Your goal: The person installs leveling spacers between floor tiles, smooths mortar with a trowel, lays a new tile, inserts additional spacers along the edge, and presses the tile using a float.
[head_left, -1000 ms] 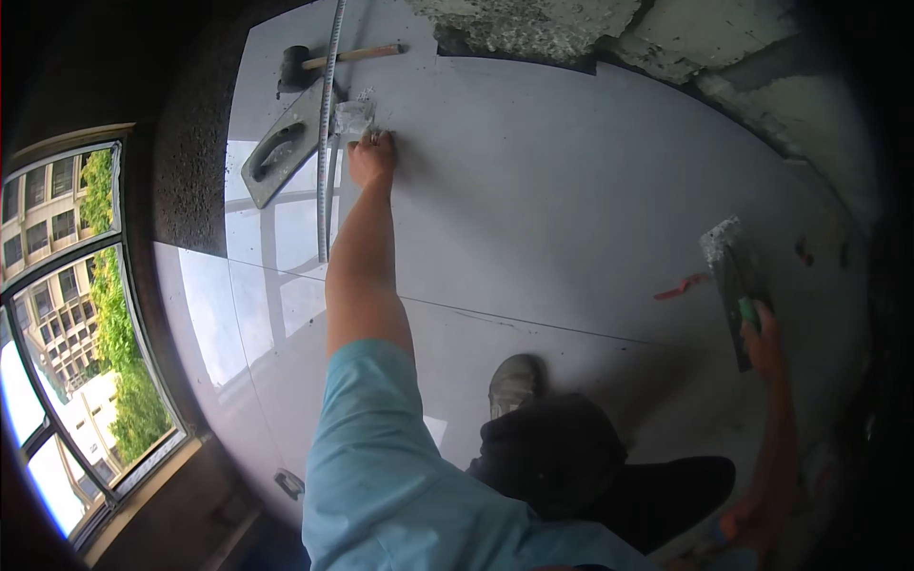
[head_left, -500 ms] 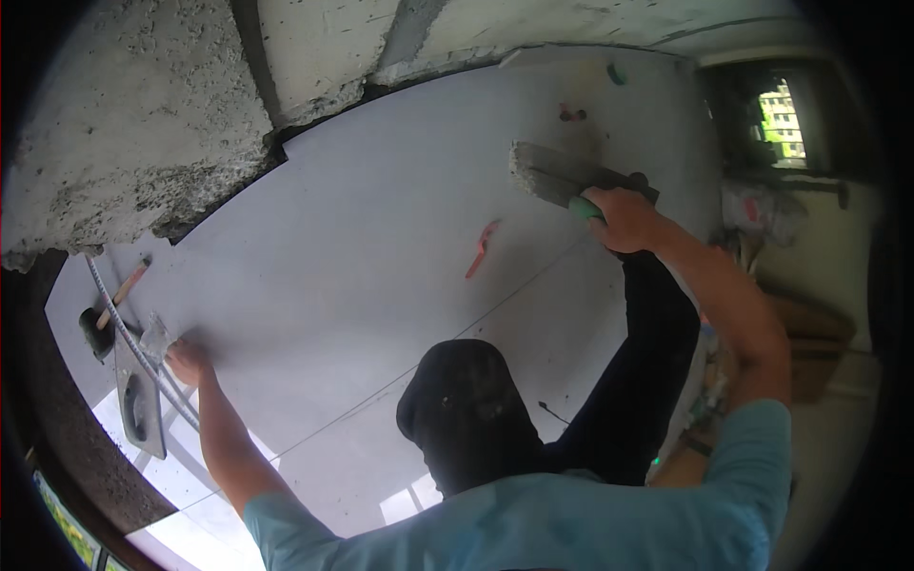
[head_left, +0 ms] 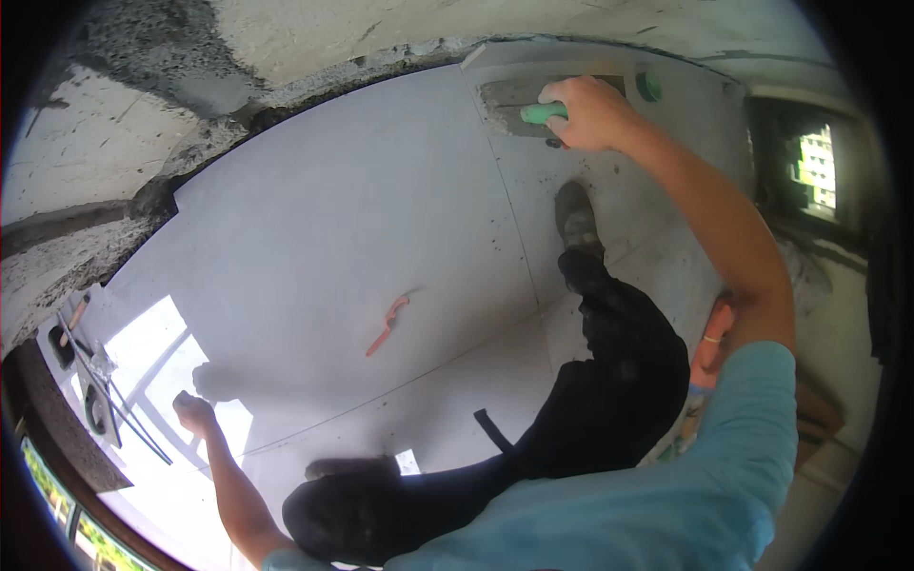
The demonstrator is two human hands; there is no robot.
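Observation:
My right hand grips the green handle of a flat steel trowel over the far end of the pale tiled floor. Low on the left, my left hand is closed on the floor, its fingers curled; what it may hold is hidden. Left of it lie a rubber mallet, a float with a black handle and thin long strips. A red hand tool rests mid-floor, between my hands.
Rough, broken concrete borders the tiles at upper left. A round green item lies beyond the trowel. My boot and bent leg are on the tiles. An orange object is at right, near a small window.
My view has turned rightward. The trowel has moved toward the far end of the floor. My left hand has left the float, strips and plastic it was beside and sits right of them.

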